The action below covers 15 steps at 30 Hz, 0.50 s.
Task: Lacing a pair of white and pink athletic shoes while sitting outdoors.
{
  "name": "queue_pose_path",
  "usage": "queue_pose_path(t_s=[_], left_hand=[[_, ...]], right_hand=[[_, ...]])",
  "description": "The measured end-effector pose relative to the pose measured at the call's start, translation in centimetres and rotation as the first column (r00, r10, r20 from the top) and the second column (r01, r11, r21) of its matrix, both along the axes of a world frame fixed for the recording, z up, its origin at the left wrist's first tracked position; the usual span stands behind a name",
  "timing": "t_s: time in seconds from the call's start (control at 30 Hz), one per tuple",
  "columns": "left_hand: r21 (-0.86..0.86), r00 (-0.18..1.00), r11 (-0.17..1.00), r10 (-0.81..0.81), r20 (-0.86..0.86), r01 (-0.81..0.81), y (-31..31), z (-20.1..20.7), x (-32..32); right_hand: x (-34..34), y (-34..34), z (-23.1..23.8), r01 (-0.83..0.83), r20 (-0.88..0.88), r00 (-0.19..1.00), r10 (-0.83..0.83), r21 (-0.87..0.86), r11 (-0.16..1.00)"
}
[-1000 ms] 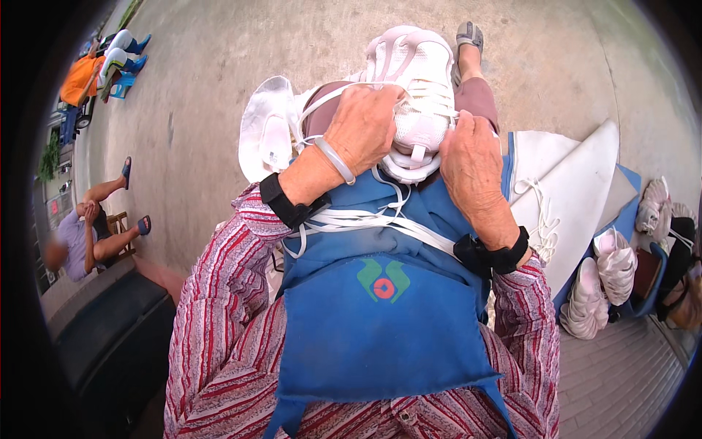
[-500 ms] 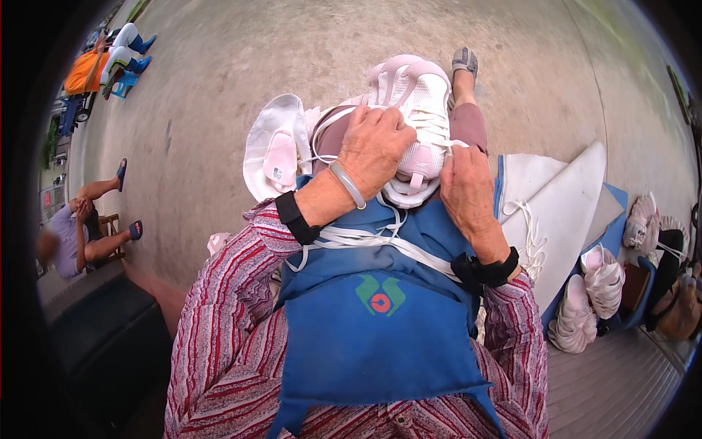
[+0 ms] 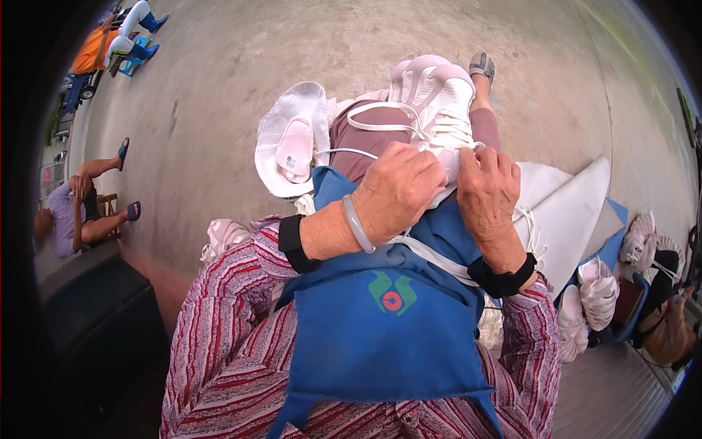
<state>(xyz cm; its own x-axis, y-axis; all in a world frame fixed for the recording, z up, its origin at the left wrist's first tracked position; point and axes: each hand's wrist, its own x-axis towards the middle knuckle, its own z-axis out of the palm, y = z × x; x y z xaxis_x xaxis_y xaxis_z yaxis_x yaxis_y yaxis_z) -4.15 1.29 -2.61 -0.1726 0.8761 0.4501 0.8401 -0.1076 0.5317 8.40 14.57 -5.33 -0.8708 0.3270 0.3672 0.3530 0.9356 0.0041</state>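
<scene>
A white and pale pink sneaker (image 3: 431, 84) rests on my lap with its toe pointing away from me. White shoelaces (image 3: 451, 130) cross its front, and one long loop of lace (image 3: 380, 106) lies out to the left over my leg. My left hand (image 3: 402, 190) is closed at the left side of the shoe's opening; its fingertips and what they pinch are hidden. At the right side of the opening, my right hand (image 3: 488, 194) has its fingers curled on a bit of shoelace. More lace crosses my blue apron (image 3: 380, 336) below the hands.
Left of the sneaker lie a white fabric piece (image 3: 318, 106) and a pink insole (image 3: 295, 146). To the right are white sheets (image 3: 567, 205) and several more sneakers (image 3: 599, 296). A seated person (image 3: 73, 197) is at far left; another in orange (image 3: 95, 50) is farther off.
The sneaker and both hands sit farther right in view. My left hand has moved down from the laces to the shoe's opening, and the lace loop on the left now shows clear of it.
</scene>
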Motion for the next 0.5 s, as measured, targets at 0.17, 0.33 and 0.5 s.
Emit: queue_pose_path(t_s=[0.17,0.33,0.5], left_hand=[[-0.101,0.963,0.994,-0.010,0.269,0.039,-2.0,1.2,0.8],[-0.134,0.895,0.989,0.003,0.446,0.063,-3.4,1.8,0.9],[0.008,0.814,0.982,-0.162,0.558,0.191,-2.6,5.0,2.4]], right_hand=[[-1.1,0.4,0.4,-0.071,0.123,0.990,0.063,0.064,0.995],[-0.4,1.4,-0.2,-0.191,0.015,0.981,0.192,-0.042,0.981],[-0.1,1.1,-0.6,-0.188,-0.237,0.967,0.092,-0.422,0.887]])
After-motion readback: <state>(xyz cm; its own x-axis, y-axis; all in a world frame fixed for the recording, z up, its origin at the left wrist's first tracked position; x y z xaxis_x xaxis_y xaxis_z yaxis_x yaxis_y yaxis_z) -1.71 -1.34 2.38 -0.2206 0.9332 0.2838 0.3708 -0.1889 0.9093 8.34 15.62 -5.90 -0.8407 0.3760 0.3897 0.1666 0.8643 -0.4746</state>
